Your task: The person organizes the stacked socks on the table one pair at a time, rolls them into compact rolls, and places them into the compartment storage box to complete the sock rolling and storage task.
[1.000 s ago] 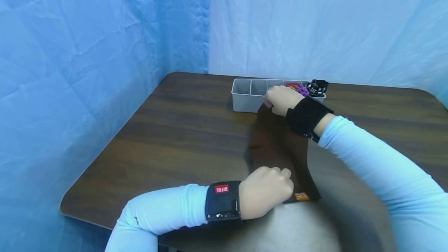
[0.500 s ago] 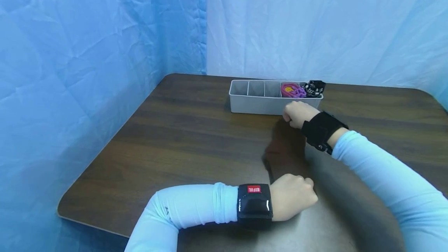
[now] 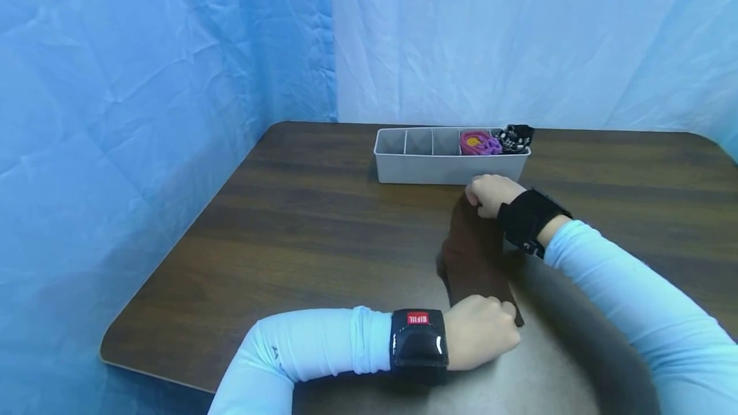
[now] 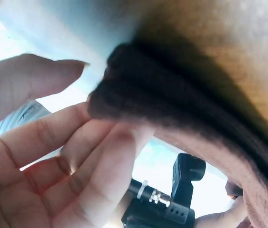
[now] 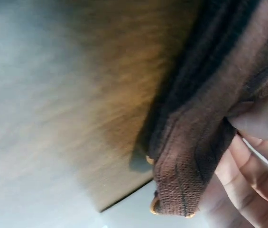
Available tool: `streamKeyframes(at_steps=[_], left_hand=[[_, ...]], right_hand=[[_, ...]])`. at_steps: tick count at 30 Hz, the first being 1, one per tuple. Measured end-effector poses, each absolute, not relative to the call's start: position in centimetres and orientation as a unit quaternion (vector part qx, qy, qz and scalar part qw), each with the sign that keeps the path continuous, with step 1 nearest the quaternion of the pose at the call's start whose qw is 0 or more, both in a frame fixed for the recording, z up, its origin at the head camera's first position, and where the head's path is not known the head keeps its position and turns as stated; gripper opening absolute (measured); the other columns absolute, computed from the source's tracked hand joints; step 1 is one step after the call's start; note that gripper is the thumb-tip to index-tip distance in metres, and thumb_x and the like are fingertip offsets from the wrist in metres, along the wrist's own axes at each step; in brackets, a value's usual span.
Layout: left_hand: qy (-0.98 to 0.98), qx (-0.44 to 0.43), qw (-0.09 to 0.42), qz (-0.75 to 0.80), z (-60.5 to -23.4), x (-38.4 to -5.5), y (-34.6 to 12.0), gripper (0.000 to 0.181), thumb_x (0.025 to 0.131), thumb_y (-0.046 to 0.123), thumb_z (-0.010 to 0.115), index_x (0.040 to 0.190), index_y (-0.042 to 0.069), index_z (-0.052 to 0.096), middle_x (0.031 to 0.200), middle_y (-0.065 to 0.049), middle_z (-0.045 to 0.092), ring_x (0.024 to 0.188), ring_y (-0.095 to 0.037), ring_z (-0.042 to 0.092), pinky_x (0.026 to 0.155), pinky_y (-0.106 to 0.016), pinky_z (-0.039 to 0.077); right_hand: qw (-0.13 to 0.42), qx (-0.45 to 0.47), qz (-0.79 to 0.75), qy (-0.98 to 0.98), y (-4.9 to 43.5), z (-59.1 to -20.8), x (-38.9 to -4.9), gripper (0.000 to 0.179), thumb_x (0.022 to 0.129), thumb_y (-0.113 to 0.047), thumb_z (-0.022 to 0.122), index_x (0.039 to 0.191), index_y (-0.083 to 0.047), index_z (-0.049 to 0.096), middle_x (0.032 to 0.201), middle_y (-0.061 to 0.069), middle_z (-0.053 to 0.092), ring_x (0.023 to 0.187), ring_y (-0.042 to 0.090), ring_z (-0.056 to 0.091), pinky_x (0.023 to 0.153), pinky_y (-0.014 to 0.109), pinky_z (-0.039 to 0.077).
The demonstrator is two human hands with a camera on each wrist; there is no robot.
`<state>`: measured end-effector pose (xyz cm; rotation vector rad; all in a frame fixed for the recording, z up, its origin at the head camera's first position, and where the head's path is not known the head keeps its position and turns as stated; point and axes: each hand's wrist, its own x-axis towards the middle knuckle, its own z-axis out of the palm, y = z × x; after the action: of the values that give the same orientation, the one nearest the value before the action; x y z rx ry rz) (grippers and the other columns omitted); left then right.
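Observation:
A narrow strip of brown knit cloth (image 3: 475, 258) lies lengthwise on the table, apparently folded; whether it is a garment is unclear. Its far end is pinched by my right hand (image 3: 494, 195), just in front of the grey box. In the right wrist view the thumb presses the cloth (image 5: 186, 152) against the fingers; a ribbed end with orange edging shows. My left hand (image 3: 481, 332) grips the near end, knuckles up. The left wrist view shows its fingers (image 4: 110, 166) against the thick dark edge of the cloth (image 4: 171, 99).
A grey divided box (image 3: 423, 169) stands at the back of the brown table (image 3: 277, 235). A pink and purple rolled item (image 3: 481, 143) and a black-and-white patterned bundle (image 3: 515, 138) sit in its right compartments. Blue sheets (image 3: 144, 82) hang beyond the left and back edges.
The brown cloth has gone from wide to a narrow strip, its orange label now out of sight. Both hands moved right; my right hand also drew back from the box toward me.

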<state>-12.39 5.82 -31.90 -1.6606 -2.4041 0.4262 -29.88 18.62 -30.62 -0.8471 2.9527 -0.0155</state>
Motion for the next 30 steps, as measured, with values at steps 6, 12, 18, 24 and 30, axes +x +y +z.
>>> streamKeyframes(at_steps=[6,12,18,24,30], left_hand=[[-0.804,-0.562,0.132,0.142,-32.5,-12.3,5.7,0.021,0.082,0.017,0.05,0.086,0.028,0.068,0.075,0.006,0.06,0.061,-0.004,0.053,0.047,-0.015,0.038],[-0.803,-0.562,0.118,0.16,-32.0,-12.2,3.4,0.019,0.081,0.018,0.054,0.082,0.03,0.068,0.074,0.008,0.062,0.063,-0.004,0.055,0.048,-0.015,0.039],[-0.808,-0.554,0.113,0.164,-31.8,-12.3,1.5,0.017,0.079,0.016,0.057,0.079,0.03,0.067,0.071,0.009,0.059,0.062,-0.004,0.054,0.047,-0.015,0.038],[-0.812,-0.553,0.116,0.149,-32.1,-12.3,1.6,0.014,0.078,0.017,0.058,0.082,0.028,0.067,0.072,0.008,0.058,0.062,-0.003,0.052,0.046,-0.014,0.035],[-0.834,-0.525,0.111,0.131,-32.0,-12.8,1.9,0.011,0.078,0.019,0.059,0.082,0.026,0.067,0.073,0.007,0.059,0.064,-0.005,0.055,0.047,-0.016,0.039]], right_hand=[[0.055,-0.248,-0.002,0.967,18.0,-30.6,-30.0,0.013,0.066,0.0,0.064,0.068,-0.006,0.053,0.07,0.005,0.053,0.065,0.02,0.047,0.061,0.033,0.04],[0.055,-0.246,0.006,0.968,17.4,-31.2,-29.4,0.01,0.067,-0.001,0.064,0.072,-0.004,0.056,0.07,0.006,0.053,0.064,0.019,0.049,0.06,0.032,0.042],[0.058,-0.24,0.012,0.969,17.0,-30.9,-29.3,0.011,0.067,-0.001,0.065,0.07,-0.003,0.055,0.068,0.006,0.053,0.062,0.018,0.048,0.059,0.033,0.041],[0.074,-0.231,0.031,0.97,16.9,-30.8,-29.2,0.011,0.07,-0.004,0.065,0.079,-0.001,0.058,0.073,0.009,0.056,0.067,0.02,0.052,0.066,0.035,0.045],[0.065,-0.226,0.042,0.971,17.1,-31.1,-29.1,0.011,0.071,-0.005,0.065,0.08,-0.001,0.06,0.073,0.008,0.056,0.067,0.02,0.053,0.068,0.035,0.046]])
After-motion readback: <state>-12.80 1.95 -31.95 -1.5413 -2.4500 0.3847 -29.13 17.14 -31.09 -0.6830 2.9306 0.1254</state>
